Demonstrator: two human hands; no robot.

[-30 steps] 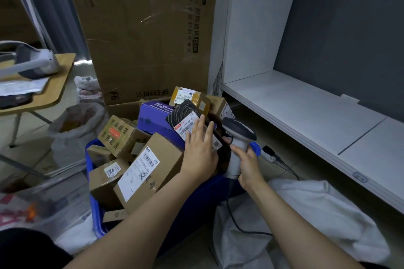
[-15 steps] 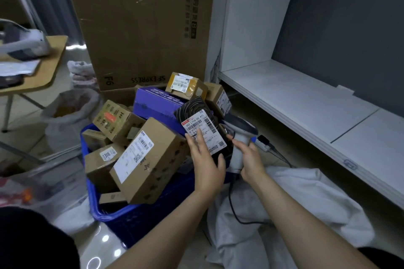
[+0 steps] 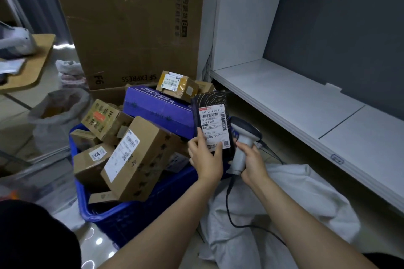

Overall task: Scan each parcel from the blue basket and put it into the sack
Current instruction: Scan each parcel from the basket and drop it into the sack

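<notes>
Just right of centre, your left hand [image 3: 205, 160] grips the flat black parcel with a white shipping label [image 3: 213, 125], fingers and thumb closed on its lower end. You hold it upright, label facing you, above the far right corner of the blue plastic basket [image 3: 135, 214]. Your right hand [image 3: 251, 160] is wrapped round the handle of the grey corded barcode scanner [image 3: 243, 137], its head just right of the parcel. Brown cardboard boxes [image 3: 135, 159] and a purple carton [image 3: 157, 109] fill the basket. The crumpled white sack [image 3: 284, 203] lies at lower right, under your right forearm.
</notes>
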